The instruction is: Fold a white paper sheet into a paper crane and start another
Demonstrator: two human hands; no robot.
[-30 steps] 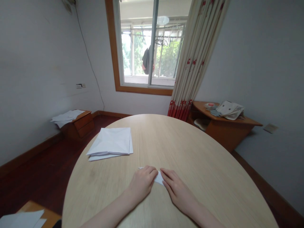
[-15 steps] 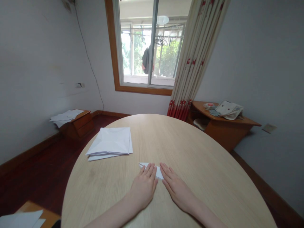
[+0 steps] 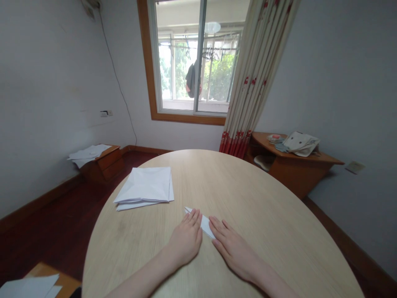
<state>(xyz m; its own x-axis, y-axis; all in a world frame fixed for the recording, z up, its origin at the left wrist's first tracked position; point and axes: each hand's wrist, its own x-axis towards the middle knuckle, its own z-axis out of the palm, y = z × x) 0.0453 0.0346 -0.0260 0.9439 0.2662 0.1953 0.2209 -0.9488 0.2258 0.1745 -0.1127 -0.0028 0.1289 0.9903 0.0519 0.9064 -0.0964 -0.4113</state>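
- Main change: both hands went from curled fingers round the paper a second ago to straight fingers laid down on it
- Left hand [image 3: 187, 234]: flat, fingers straight and close together, lying across the strip's far-left part; nothing clenched, nothing pinched
- Right hand [image 3: 227, 238]: also flat and unclenched, fingertips over the right side of the near end, thumb just beside it
- Folded paper strip [image 3: 206, 226]: on the table [image 3: 263, 215], under and between the two hands; narrow pointed end poked out past the left fingers, middle bare in the gap
- Strip also turned a bit since half a second ago, its pointed tip now farther up the table, so it ran at a steeper slant toward the right hand
- More of the strip showed than a second ago, when the hands hid most of it (layers under the fingers too hidden to count)
- Meaning for the work, my judgement: handling had passed from shaping to pressing and smoothing, strip steadied from both sides rather than lifted; how sharp the crease was, could not tell
- White paper stack [image 3: 149, 184]: no visible change, beyond the left hand, well apart from the strip, untouched by either hand
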